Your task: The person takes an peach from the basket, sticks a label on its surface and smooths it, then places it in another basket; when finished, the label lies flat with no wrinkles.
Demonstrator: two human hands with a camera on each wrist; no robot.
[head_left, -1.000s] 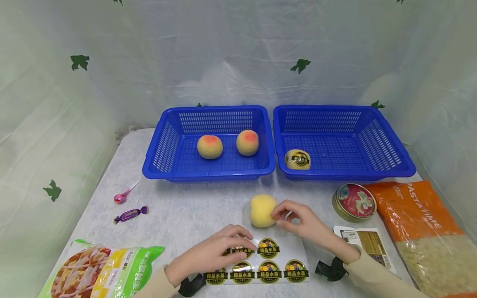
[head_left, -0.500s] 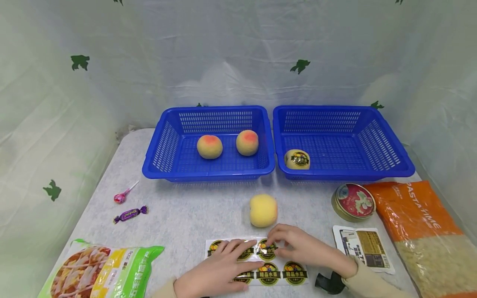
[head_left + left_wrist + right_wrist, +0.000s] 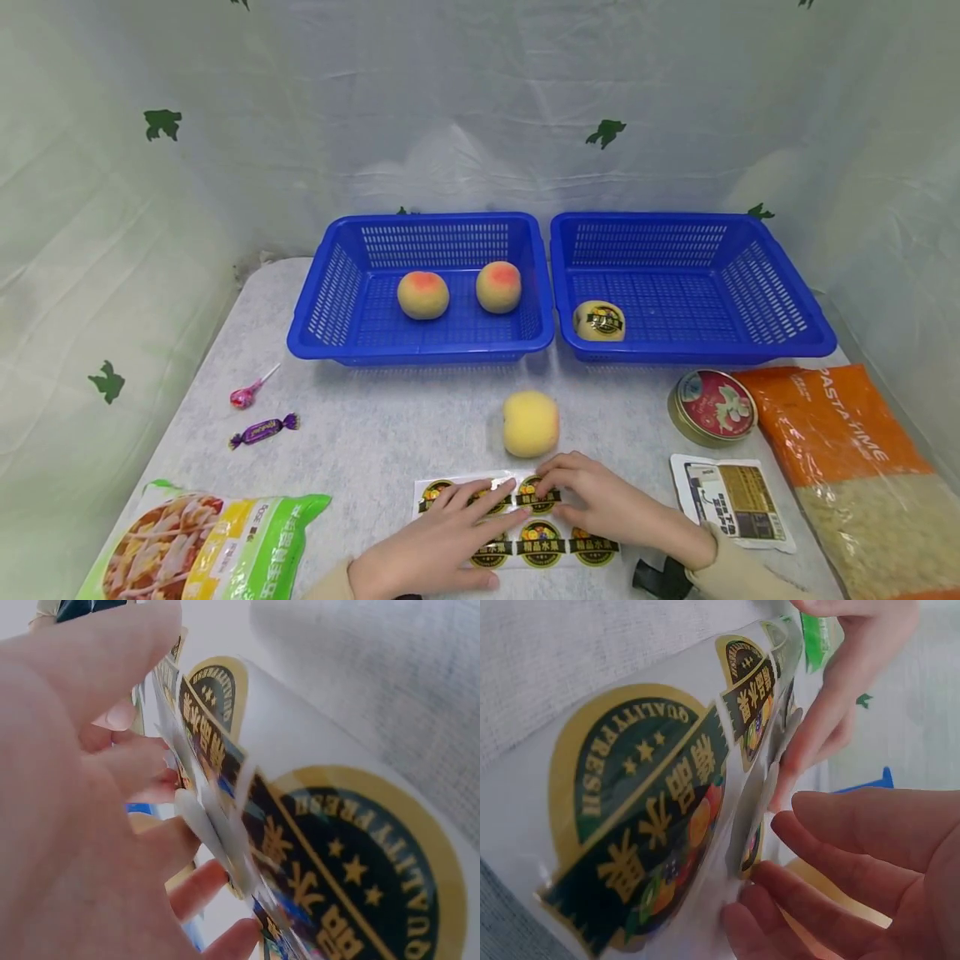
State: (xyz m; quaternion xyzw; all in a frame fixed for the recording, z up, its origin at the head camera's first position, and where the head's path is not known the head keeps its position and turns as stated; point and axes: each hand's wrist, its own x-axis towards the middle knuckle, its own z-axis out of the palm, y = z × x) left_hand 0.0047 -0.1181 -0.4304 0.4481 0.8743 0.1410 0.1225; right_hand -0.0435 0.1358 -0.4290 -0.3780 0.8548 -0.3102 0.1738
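Observation:
A clear-backed sheet of round fruit stickers [image 3: 567, 560] lies at the table's front. My left hand [image 3: 442, 537] rests on its left part with fingers extended across it. At the upper row, my right hand [image 3: 596, 496] has its fingertips bent down onto a round sticker [image 3: 537, 493], thumb and index slightly apart. Seen from the right wrist, those fingertips meet the sheet's far edge beyond a large "Quality Fresh" sticker [image 3: 649, 787]. The left wrist view has the left fingers behind the sheet's stickers [image 3: 360, 855]. A yellow peach [image 3: 530, 425] sits just behind the sheet.
Two peaches lie in the left blue basket [image 3: 420, 349]; a stickered one is in the right basket [image 3: 697, 349]. Right: a round tin [image 3: 712, 408], a white packet [image 3: 731, 502], a pasta bag [image 3: 862, 467]. Left: a lollipop [image 3: 243, 397], a candy [image 3: 264, 431], a food bag [image 3: 210, 546].
My right hand has left the yellow peach and come down to the sticker sheet. My left hand has shifted slightly and spread onto the sheet; over the last half second both stay nearly in place.

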